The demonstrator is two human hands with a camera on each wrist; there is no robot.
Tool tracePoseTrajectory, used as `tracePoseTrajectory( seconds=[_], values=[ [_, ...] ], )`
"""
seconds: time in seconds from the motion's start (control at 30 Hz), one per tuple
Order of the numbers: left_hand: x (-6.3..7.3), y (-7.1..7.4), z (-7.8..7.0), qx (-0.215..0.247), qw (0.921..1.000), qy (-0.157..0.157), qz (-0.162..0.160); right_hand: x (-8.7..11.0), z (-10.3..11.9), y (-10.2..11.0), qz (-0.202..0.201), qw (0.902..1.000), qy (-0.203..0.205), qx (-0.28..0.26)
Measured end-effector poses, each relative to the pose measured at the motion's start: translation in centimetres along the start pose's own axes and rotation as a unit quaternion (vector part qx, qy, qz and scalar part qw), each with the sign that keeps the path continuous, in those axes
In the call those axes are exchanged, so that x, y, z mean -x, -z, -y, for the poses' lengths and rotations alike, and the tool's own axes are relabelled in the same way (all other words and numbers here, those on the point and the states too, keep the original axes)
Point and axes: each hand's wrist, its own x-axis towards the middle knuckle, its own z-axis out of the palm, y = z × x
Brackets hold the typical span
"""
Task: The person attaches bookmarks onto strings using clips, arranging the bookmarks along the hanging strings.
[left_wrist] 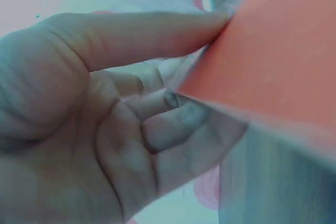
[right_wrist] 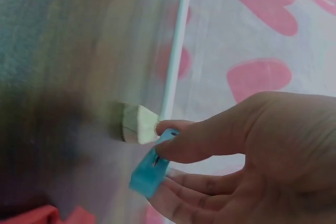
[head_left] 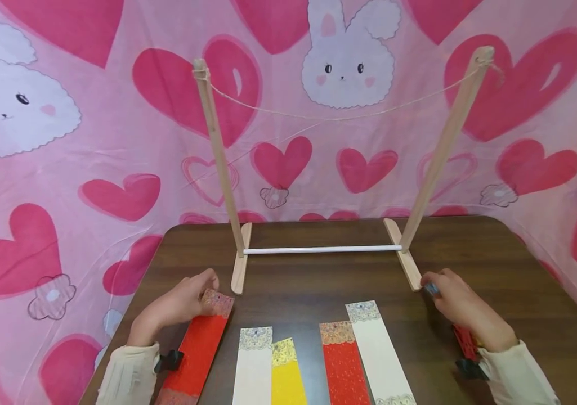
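Note:
My left hand [head_left: 179, 306] pinches the upper end of a red strip [head_left: 199, 343] with a patterned border, at the table's left side. In the left wrist view, thumb and fingers hold the edge of this red strip [left_wrist: 283, 51]. My right hand [head_left: 463, 301] holds a small blue clothespin [head_left: 431, 288] beside the right foot of a wooden stand [head_left: 410, 270]. The blue clothespin [right_wrist: 149, 174] sits between thumb and fingers in the right wrist view. In front lie a white strip [head_left: 254, 365], a yellow strip [head_left: 288, 377], another red strip [head_left: 344, 360] and another white strip [head_left: 381, 354].
A string [head_left: 334, 118] sags between the stand's two upright posts. A white rod [head_left: 318, 250] joins them low down. Something red [head_left: 464, 341], partly hidden, lies under my right wrist. Behind the brown table [head_left: 313, 287] hangs a pink heart-patterned cloth [head_left: 90, 140].

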Motion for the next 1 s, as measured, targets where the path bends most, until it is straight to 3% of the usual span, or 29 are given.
tracePoseTrajectory(
  seconds=[0.13, 0.33, 0.57, 0.73, 0.87, 1.0],
  values=[
    [0.2, 0.8, 0.2, 0.063, 0.9970, -0.046, 0.004, 0.0, 0.2, 0.8, -0.017, 0.9998, 0.013, 0.005],
    [0.9, 1.3, -1.1, 0.198, 0.9746, -0.104, 0.018, 0.8, 2.1, 2.4, -0.052, 0.9973, 0.049, -0.016],
    [0.7, 2.6, -3.3, 0.238, 0.9630, -0.115, -0.054, 0.8, 5.2, 3.9, -0.099, 0.9830, 0.114, -0.104],
    [0.5, 3.7, -4.1, 0.243, 0.9589, -0.097, -0.109, 0.1, 6.7, 4.8, -0.140, 0.9718, 0.151, -0.114],
    [0.3, 4.4, -4.7, 0.240, 0.9529, -0.096, -0.159, -0.8, 8.1, 5.6, -0.151, 0.9668, 0.152, -0.139],
    [0.0, 4.9, -5.4, 0.237, 0.9471, -0.099, -0.192, -1.6, 9.9, 6.6, -0.122, 0.9650, 0.133, -0.190]
  ],
)
